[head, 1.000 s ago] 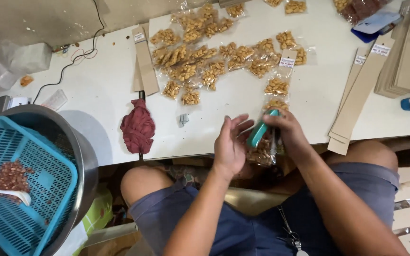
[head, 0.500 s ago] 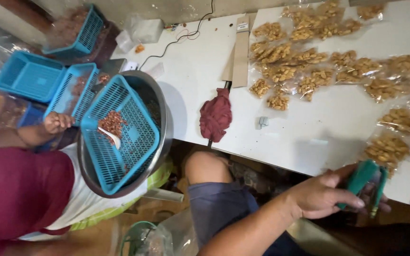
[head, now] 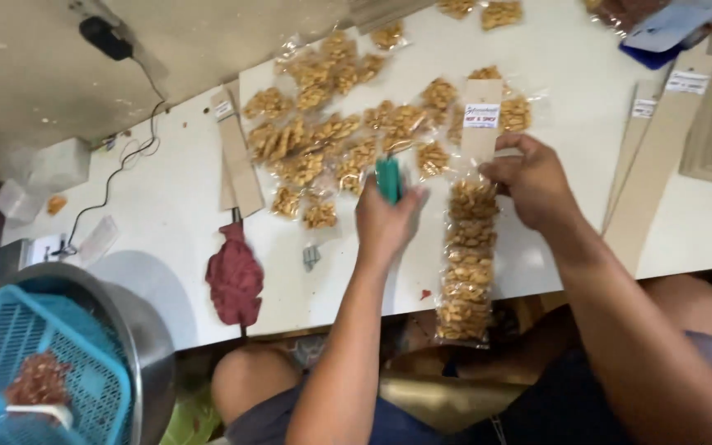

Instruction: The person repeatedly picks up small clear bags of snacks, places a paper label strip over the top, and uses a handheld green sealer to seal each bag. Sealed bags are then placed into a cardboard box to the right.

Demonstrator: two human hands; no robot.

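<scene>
Left hand [head: 385, 221] curled around a teal stapler [head: 388, 177], fingers [head: 370, 206] wrapped shut on its body, the tool's tip poking up past the knuckles toward the far side. Right hand [head: 533, 183] just to the right, fingers [head: 504, 165] pinched on the top of a long clear bag of nuts [head: 467, 255], at the foot of the tan card header [head: 481, 119] folded over its mouth. Bag stretched from that pinch toward the near edge of the white bench [head: 587, 99], its lower end hanging just past the edge. Stapler close beside the bag's upper left corner; touching or just apart, hard to say through the blur.

Farther back and to the left, a loose spread of smaller filled nut packets [head: 323, 140]. Cardboard strips [head: 237, 165] lying left of those, more strips [head: 661, 156] at the right. Dark red cloth [head: 235, 276] draped at the near edge on the left, a small metal clip [head: 311, 257] just right of it. Near left corner: blue plastic basket [head: 10, 363] set in a steel bowl [head: 146, 330], some nuts and a white scoop inside. Black cable [head: 121, 165] trailing across the far left.
</scene>
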